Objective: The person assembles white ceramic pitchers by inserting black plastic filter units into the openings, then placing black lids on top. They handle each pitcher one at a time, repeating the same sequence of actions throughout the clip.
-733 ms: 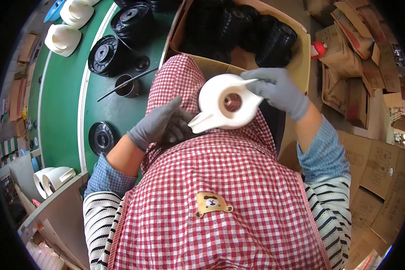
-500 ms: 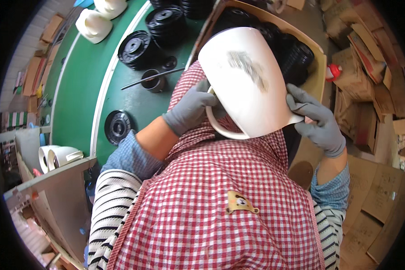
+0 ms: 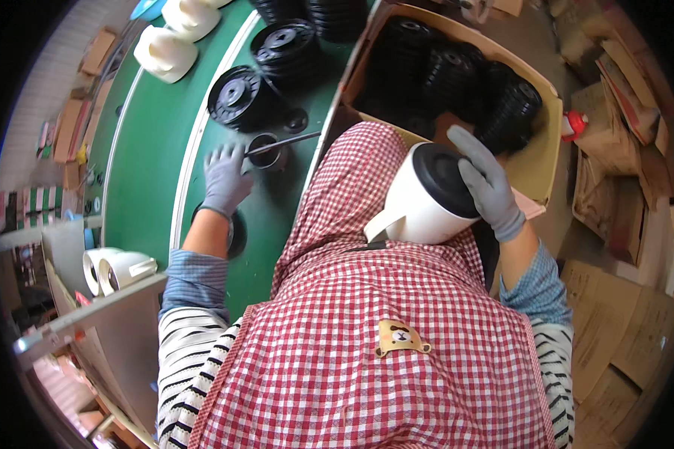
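Observation:
A white jug (image 3: 419, 217) lies tilted across my lap, its handle (image 3: 384, 222) toward my left. A black round piece (image 3: 448, 179) covers the end that faces up and away from me. My right hand (image 3: 494, 187) rests against the right edge of that end, fingers stretched out. Over the green table, my left hand (image 3: 227, 179) has its fingers apart, close to the end of a thin dark stick (image 3: 296, 139). That stick leans across a small black cup (image 3: 268, 159). Beneath my left wrist, a black disc (image 3: 237, 233) is partly hidden.
Stacks of black discs (image 3: 284, 45) stand on the green table (image 3: 153, 150). A carton (image 3: 550, 157) ahead holds several more. White jug-like parts (image 3: 165, 54) sit at the far left, others (image 3: 120, 269) by a grey panel. Cardboard boxes (image 3: 614, 127) fill the right side.
The jug has come down to my lap and turned, bringing the black piece into view. My left hand has let go of its handle and moved left to the stick; my right hand has loosened.

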Tool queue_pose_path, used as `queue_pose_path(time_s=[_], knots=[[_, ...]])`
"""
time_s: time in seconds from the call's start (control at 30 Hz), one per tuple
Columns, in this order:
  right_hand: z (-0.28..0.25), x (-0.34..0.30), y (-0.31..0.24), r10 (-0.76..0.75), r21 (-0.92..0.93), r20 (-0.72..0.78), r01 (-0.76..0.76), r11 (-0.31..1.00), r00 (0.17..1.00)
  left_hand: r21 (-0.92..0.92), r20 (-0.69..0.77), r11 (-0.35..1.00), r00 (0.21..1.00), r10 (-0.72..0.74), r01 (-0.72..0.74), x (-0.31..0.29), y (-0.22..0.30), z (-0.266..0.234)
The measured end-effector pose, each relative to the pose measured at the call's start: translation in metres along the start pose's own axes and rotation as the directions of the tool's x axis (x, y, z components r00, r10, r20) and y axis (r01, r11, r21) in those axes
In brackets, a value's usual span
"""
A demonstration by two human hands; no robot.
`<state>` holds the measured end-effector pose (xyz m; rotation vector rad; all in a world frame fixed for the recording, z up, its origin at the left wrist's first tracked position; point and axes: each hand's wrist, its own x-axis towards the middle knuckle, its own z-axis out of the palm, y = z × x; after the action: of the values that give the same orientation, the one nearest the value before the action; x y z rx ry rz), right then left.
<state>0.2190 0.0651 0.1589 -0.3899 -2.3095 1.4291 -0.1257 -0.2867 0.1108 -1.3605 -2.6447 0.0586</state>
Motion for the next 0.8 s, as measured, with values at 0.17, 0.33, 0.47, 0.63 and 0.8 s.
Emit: queue_pose_path(time_s=[0.17, 0.33, 0.47, 0.63, 0.8], knots=[[-0.023, 0.056, -0.01, -0.338, -0.38, -0.018, 0.306, 0.873, 0.941, -0.418, 0.318, 0.864, 0.936, -0.149, 0.279, 0.021, -0.01, -0.034], [-0.048, 0.114, -0.052, -0.467, -0.652, 0.306, 0.54, 0.533, 0.829, -0.793, 0.144, 0.595, 0.906, 0.398, -0.135, 0.136, 0.1, -0.135], [-0.087, 0.106, -0.046, 0.133, -0.387, 0.473, 0.069, 0.919, 0.871, -0.872, 0.133, 0.425, 0.718, 0.683, -0.242, 0.186, 0.182, -0.144], [-0.092, 0.061, 0.01, 0.197, -0.125, 0.415, -0.159, 0.979, 0.888, -0.727, 0.126, 0.552, 0.71, 0.693, -0.409, 0.174, 0.228, -0.13], [-0.083, 0.059, 0.038, 0.236, -0.007, 0.445, -0.26, 0.966, 0.864, -0.673, 0.217, 0.651, 0.749, 0.626, -0.35, 0.157, 0.241, -0.15]])
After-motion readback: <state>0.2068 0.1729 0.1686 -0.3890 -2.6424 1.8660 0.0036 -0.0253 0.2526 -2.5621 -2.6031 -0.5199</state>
